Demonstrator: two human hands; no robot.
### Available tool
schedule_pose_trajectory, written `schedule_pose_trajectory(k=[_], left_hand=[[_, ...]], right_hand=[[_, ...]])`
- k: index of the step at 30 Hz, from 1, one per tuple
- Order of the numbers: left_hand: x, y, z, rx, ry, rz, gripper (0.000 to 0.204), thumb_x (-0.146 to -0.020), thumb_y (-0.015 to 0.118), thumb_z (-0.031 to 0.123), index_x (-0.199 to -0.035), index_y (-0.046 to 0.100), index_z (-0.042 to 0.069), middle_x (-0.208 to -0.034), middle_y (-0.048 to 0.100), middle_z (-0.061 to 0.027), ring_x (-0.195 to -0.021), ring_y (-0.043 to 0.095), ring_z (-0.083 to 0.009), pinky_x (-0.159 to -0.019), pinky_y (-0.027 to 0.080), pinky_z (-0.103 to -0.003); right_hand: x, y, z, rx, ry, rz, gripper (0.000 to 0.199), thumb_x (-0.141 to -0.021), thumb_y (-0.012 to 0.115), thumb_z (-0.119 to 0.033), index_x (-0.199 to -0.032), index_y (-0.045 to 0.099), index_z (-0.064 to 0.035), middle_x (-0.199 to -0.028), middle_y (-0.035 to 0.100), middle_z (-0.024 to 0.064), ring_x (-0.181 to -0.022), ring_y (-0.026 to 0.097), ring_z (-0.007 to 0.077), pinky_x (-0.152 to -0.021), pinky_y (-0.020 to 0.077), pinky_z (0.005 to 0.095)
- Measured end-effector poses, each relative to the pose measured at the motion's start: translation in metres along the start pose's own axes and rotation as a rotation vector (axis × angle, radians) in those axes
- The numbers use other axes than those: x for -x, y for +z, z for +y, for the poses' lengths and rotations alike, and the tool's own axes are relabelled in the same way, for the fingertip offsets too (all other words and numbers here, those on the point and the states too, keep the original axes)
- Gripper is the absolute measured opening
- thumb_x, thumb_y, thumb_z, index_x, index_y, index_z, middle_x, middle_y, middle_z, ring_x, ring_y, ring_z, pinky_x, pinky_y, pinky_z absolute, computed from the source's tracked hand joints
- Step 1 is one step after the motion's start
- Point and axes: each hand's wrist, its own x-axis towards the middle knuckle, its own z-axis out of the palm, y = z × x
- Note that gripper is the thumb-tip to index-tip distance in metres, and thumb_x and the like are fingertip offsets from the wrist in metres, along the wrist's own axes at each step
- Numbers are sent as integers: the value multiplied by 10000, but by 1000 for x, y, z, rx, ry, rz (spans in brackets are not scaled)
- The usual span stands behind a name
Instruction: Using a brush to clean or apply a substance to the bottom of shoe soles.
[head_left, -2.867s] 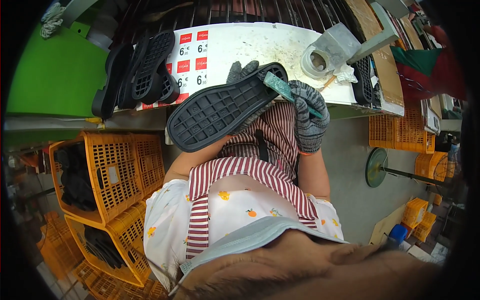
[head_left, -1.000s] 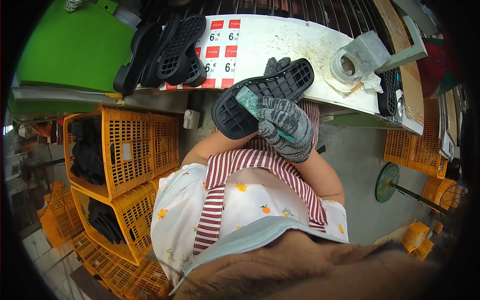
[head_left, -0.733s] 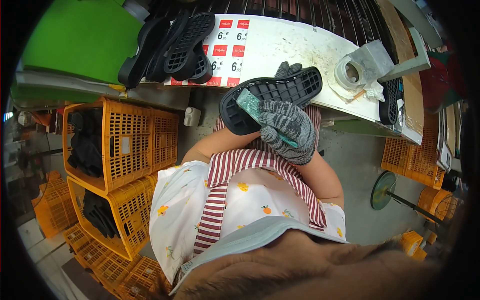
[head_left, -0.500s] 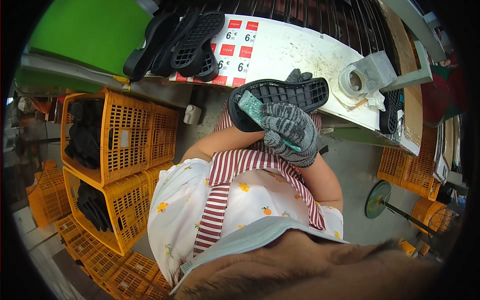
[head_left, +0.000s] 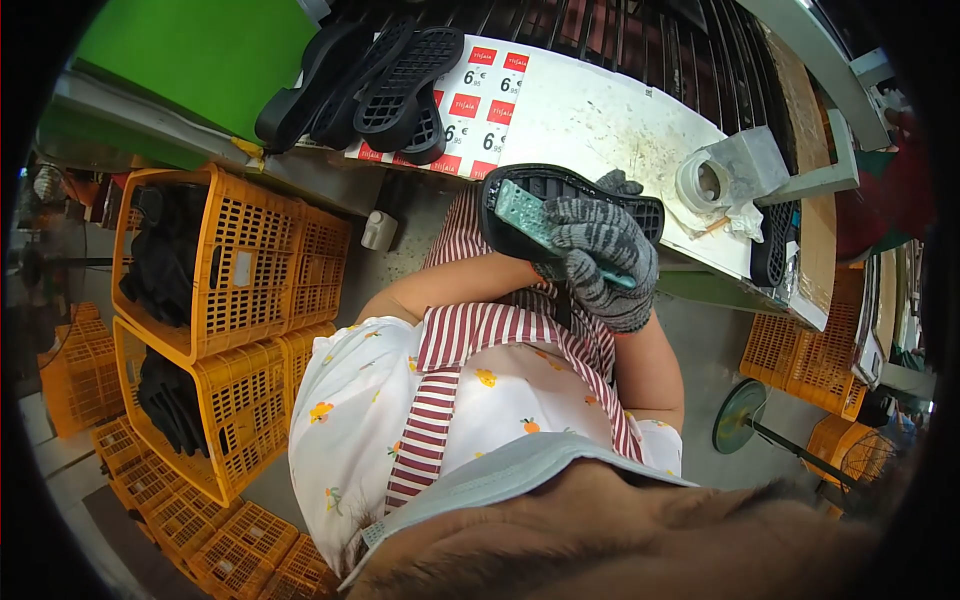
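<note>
A black shoe sole point(head_left: 491, 222), gridded inside its raised rim, is held up at the near edge of the table. My left hand point(head_left: 619, 183), in a grey knit glove, grips it from beneath, and its fingertips show over the far rim. Most of that hand is hidden by the sole. Closed around a flat pale-green brush point(head_left: 522, 215) is my right hand point(head_left: 606, 258), also gloved. The brush's broad end lies over the sole's left end; its bristles, if any, are not visible. The handle's tip sticks out below my right fingers.
More black soles point(head_left: 408, 90) lean together on the table's left, by a green box point(head_left: 190, 60). A white open-mouthed container point(head_left: 703, 184) sits at right, with another sole point(head_left: 772, 245) beyond. Yellow crates point(head_left: 255, 265) holding black pieces stand stacked at left. A white bottle point(head_left: 379, 231) is below the table.
Both hands, with the sole and brush, have shifted slightly right and nearer me. The sole is tilted differently, showing less of its grid. The whole view has turned a little.
</note>
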Motion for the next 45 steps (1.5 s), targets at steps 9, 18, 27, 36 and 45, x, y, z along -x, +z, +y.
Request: schedule_pose_trajectory(k=[9, 18, 27, 36, 45], left_hand=[[1, 3, -2, 527, -248, -120, 473, -843, 524, 264, -1261, 372, 100, -1198, 474, -69, -1160, 398, -158, -1020, 257, -355], [7, -4, 10, -389, -16, -481, 610, -851, 537, 313, -1346, 242, 111, -1361, 292, -97, -1261, 257, -206, -1065, 180, -365], [11, -2, 5, -483, -27, -569, 641, -826, 583, 309, -1339, 263, 97, -1338, 337, -96, -1227, 315, -207, -1049, 227, -350], [14, -5, -12, -386, 10, -631, 697, -728, 702, 287, -1301, 340, 128, -1312, 375, -46, -1203, 340, -206, -1034, 253, -337], [18, -7, -17, -225, -41, -636, 796, -668, 760, 218, -1315, 311, 104, -1288, 393, -71, -1188, 366, -203, -1013, 301, -333]], right_hand=[[4, -14, 3, -252, 270, 92, 195, -817, 509, -137, -888, 583, 29, -970, 599, 195, -931, 563, 281, -867, 407, 368], [1, -24, 21, -352, 230, 95, 217, -851, 478, -97, -975, 600, 31, -1002, 610, 149, -952, 569, 228, -862, 428, 333], [4, -31, 24, -476, 306, 33, 237, -866, 473, -120, -1008, 582, 36, -1023, 599, 149, -970, 562, 224, -875, 426, 329], [0, -41, 35, -546, 375, -18, 279, -880, 469, -157, -1058, 537, 46, -1051, 587, 159, -997, 549, 227, -905, 407, 334], [4, -54, 37, -478, 470, -36, 268, -876, 469, -151, -1046, 534, 47, -1034, 598, 151, -968, 560, 208, -888, 418, 318]])
